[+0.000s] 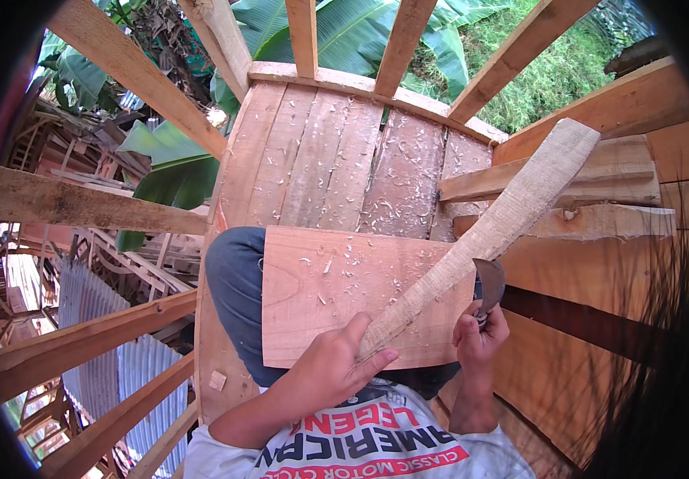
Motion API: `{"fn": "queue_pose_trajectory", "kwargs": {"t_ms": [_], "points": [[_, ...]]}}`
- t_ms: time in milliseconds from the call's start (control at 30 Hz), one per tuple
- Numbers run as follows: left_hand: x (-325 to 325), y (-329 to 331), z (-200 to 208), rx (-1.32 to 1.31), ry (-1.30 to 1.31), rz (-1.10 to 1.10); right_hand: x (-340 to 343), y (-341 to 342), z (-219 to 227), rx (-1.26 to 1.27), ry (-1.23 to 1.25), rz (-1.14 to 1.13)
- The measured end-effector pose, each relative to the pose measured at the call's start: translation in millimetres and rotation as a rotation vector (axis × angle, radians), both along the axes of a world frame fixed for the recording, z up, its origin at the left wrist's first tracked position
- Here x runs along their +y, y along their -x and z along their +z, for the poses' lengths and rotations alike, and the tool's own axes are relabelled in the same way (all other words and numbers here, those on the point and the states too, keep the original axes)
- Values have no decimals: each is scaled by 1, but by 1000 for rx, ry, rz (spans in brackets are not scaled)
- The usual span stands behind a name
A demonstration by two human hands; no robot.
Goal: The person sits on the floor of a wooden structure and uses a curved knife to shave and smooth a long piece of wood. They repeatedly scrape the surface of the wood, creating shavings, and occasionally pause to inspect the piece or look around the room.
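My left hand (pixel 336 363) is closed round the near end of a long, rough wooden stick (pixel 480 231). The stick slants up to the right, its far end raised past the board. In my right hand (pixel 480 334) is a knife with a short curved blade (pixel 490 283), the fingers wrapped round its handle. The blade stands beside the stick's right edge; whether it touches the wood I cannot tell. Across my lap lies a flat wooden board (pixel 304 307) with several pale curled shavings on it.
Shavings are scattered over the plank floor (pixel 312 160). Wooden posts and rails (pixel 89 199) close in the left and far sides. Cut planks (pixel 600 223) lean at the right. Corrugated metal sheets (pixel 93 327) lie beyond the left rails; banana leaves (pixel 344 40) grow past the far edge.
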State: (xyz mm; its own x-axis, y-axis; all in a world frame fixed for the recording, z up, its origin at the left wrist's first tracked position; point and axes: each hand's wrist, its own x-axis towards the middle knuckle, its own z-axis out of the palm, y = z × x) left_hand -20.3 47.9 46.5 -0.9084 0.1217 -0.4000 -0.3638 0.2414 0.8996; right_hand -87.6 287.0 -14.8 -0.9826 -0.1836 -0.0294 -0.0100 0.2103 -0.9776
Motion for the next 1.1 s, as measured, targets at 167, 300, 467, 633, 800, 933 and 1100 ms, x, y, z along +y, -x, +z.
{"fn": "queue_pose_trajectory", "kwargs": {"t_ms": [167, 300, 467, 633, 800, 933, 1100], "points": [[-4, 5, 5, -187, 78, -84, 15, 10, 13, -322, -20, 487], [-3, 0, -4, -98, 53, -85, 9, 11, 15, -433, -17, 607], [-2, 3, 0, -143, 51, -59, 13, 2, 7, -520, 63, 390], [-1, -3, -5, -95, 25, -42, 13, 8, 5, -155, -115, 395], [-2, 10, 7, -137, 10, -84, -9, -4, 1, 40, -186, 195], [5, 6, -5, 20, -120, -37, -16, -4, 0, 333, -264, 112], [11, 6, -2, -47, -213, -14, -12, 1, -6, 567, -368, 19]]}}
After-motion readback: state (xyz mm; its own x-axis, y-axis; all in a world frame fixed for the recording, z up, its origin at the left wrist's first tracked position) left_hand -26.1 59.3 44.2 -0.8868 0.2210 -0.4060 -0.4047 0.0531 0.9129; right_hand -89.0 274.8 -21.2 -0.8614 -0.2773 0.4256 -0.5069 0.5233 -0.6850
